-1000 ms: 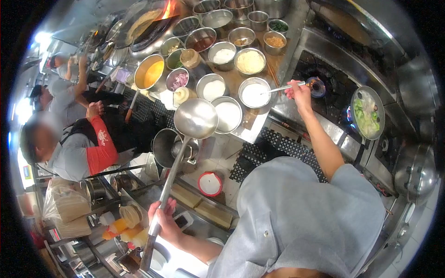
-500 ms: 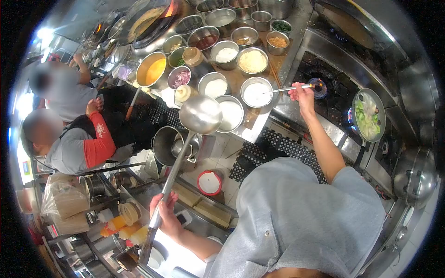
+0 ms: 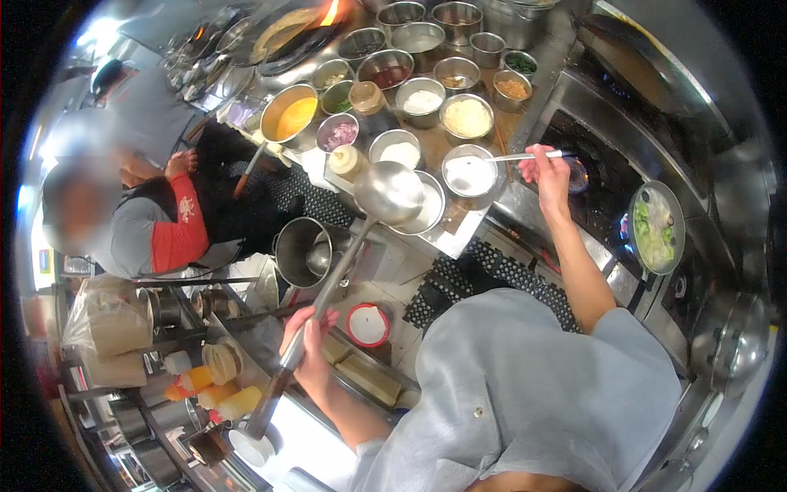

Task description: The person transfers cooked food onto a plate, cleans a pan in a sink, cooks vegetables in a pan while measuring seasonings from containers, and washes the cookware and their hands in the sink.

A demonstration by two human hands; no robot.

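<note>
My left hand (image 3: 310,353) is closed around the long handle of a big metal ladle (image 3: 389,193). The ladle's round bowl hangs over the table's front corner and covers part of a metal container of white contents (image 3: 428,215). My right hand (image 3: 548,174) grips the thin handle of a spoon (image 3: 525,156). The spoon's far end is at the right side of another container of white contents (image 3: 470,174); whether it touches them I cannot tell. Right of my right hand, a frying pan (image 3: 657,228) with green vegetables sits over a blue flame.
Several metal containers of ingredients crowd the prep table (image 3: 453,238). A lit burner (image 3: 574,174) is just beyond my right hand. Two co-workers stand at the left, one with a red sleeve (image 3: 180,220). A deep pot (image 3: 302,252) and a red-rimmed tub (image 3: 368,325) are lower down.
The view has shifted a little. My left hand has carried the ladle to the right, over more of the front container. The spoon's far end has moved slightly toward its container's right rim.
</note>
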